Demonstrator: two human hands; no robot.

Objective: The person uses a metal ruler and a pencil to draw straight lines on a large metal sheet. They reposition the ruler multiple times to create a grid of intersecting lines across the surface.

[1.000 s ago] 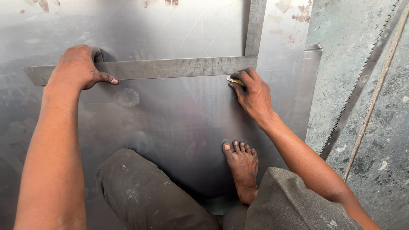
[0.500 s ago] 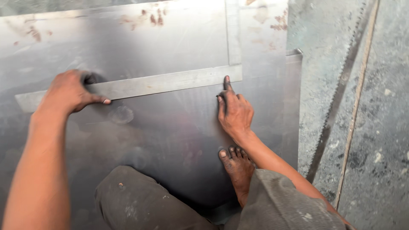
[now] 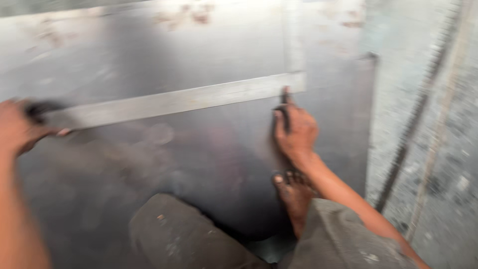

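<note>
On one metal sheet [image 3: 209, 50], left hand [image 3: 17, 127] grips one steel square [image 3: 169, 102]; right hand [image 3: 295, 130] presses flat.

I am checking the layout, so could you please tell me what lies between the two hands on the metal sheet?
In the head view, the long metal ruler spans from the left hand to the right hand, lying on the metal sheet.

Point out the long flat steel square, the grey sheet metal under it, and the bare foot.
long flat steel square [image 3: 174, 102], head view, middle of its horizontal blade
grey sheet metal [image 3: 199, 45], head view, bare upper area
bare foot [image 3: 294, 197], head view, top of foot
</note>
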